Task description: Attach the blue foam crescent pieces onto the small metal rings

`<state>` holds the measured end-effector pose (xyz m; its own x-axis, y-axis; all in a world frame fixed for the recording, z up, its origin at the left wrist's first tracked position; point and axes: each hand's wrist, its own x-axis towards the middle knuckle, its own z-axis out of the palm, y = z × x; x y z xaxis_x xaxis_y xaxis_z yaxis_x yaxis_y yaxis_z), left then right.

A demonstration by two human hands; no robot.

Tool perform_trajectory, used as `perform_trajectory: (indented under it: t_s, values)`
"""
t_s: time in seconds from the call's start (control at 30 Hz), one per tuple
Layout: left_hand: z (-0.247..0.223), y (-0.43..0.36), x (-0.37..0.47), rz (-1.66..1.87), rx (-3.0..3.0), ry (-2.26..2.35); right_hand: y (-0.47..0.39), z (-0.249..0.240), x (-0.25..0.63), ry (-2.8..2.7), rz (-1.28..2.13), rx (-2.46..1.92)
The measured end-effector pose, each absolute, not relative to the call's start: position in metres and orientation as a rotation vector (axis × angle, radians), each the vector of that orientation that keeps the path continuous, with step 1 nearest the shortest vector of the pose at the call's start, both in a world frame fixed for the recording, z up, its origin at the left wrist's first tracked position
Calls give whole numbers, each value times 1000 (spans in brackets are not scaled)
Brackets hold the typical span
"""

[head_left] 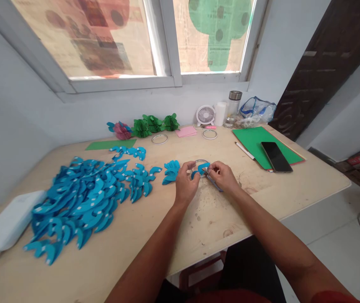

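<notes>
Both forearms come in over the desk's front edge, left grip half-curled by a ring (can't really tell if it's pinching anything), right grip pinched onto a blue paper piece about midway between the front and back edges.

The wooden table carries blue pieces and a white fan.
</notes>
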<state>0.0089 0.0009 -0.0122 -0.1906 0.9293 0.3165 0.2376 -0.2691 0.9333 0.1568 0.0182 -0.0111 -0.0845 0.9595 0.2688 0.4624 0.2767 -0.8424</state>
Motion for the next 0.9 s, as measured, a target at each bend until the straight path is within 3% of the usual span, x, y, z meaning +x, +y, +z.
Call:
perform_trajectory:
  t_s: [0.1,0.37,0.9]
  values:
    - [-9,-4,9,1617,1775,1459,18,-11,156,-1699,701,-1329]
    - [-6,-9,13,1476,2007,1480,18,-13,153,-1715,726,-1320]
    - [8,-11,16,1514,1383,1266,11,-8,152,-1922,449,-1298]
